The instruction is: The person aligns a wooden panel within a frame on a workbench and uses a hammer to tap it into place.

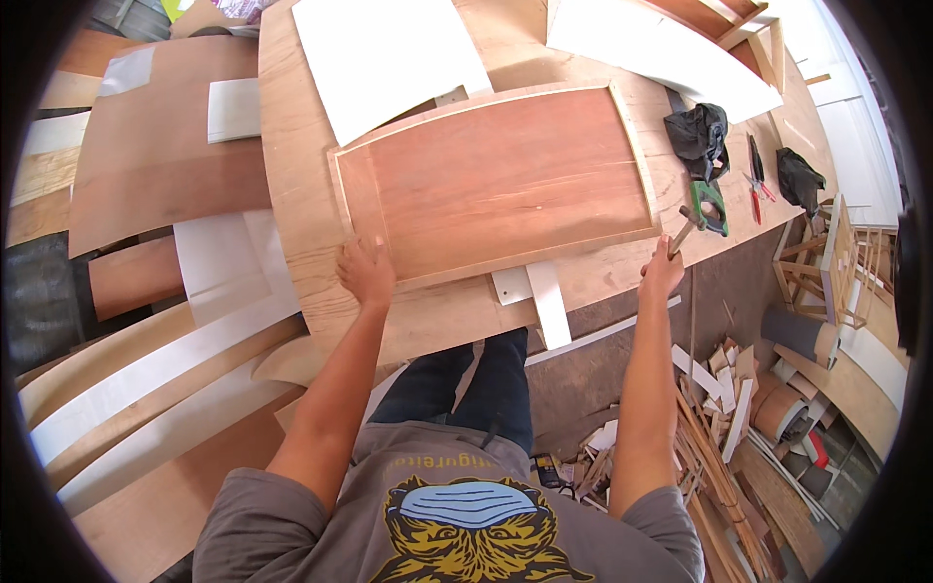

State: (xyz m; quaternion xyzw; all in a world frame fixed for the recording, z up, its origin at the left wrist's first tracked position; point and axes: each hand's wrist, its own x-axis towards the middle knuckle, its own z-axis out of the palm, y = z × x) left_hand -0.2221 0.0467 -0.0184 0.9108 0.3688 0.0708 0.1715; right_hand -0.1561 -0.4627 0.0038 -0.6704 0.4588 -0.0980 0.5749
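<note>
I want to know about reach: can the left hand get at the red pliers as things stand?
Probably not easily. The left hand rests on the framed panel's near left corner, while the red pliers lie far right, beyond the right hand holding the hammer.
</note>
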